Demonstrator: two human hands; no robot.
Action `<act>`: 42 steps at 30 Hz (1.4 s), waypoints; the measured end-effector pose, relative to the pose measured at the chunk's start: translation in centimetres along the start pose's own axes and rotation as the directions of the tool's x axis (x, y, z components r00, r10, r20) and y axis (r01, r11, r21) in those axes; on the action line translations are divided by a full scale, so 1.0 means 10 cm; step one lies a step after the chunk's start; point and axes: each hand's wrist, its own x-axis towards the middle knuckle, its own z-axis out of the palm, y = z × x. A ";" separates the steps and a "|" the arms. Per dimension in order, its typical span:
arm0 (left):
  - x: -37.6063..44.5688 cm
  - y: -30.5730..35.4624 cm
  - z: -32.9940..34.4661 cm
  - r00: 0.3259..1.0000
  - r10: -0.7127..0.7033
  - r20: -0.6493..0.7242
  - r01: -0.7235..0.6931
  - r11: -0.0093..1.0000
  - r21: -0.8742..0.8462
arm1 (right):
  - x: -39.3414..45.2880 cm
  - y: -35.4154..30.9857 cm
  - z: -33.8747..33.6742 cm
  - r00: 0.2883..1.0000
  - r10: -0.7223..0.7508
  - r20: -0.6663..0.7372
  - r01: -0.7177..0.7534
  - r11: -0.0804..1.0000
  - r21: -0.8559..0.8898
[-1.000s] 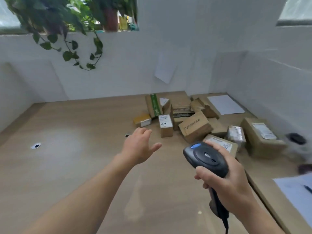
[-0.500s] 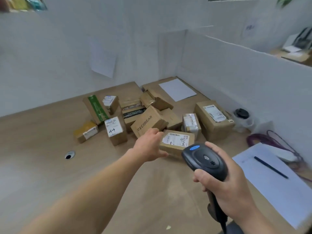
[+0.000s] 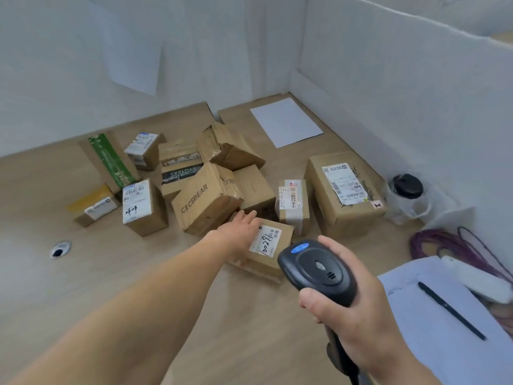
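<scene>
small brown cardboard box (image 3: pixel 263 259) (white handwritten label up) lies flat; black scanner (image 3: pixel 316 269), blue button, raised beside it.

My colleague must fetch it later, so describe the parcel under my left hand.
On the wooden desk, find the parcel pile near the corner. The low box at its front, under the left hand, alone has large handwritten digits on its white label.

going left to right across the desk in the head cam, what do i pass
cable hole → yellow-topped box → upright barcode-labelled box → CECEBEAR box → flat box that the left hand touches → scanner gripped by the right hand → black-lidded cup
</scene>
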 end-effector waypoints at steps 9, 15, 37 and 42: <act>-0.35 -0.06 0.34 0.995 -0.005 -0.099 0.007 1.000 0.028 | 0.08 0.03 0.00 0.998 0.006 0.064 -0.006 1.000 0.000; -1.42 -0.43 1.12 0.961 -0.230 -0.154 0.206 0.966 -0.155 | -0.27 -0.11 0.52 0.985 -0.032 0.167 0.035 0.999 -0.013; -4.34 -1.70 2.69 0.904 -0.420 -0.082 0.303 0.764 -0.570 | -2.08 -0.26 2.75 0.892 -0.094 0.443 0.134 0.989 -0.060; -4.45 -1.62 2.77 0.940 -0.322 0.116 0.326 0.740 -0.588 | -2.10 -0.26 2.69 0.888 -0.091 0.451 0.134 0.989 -0.064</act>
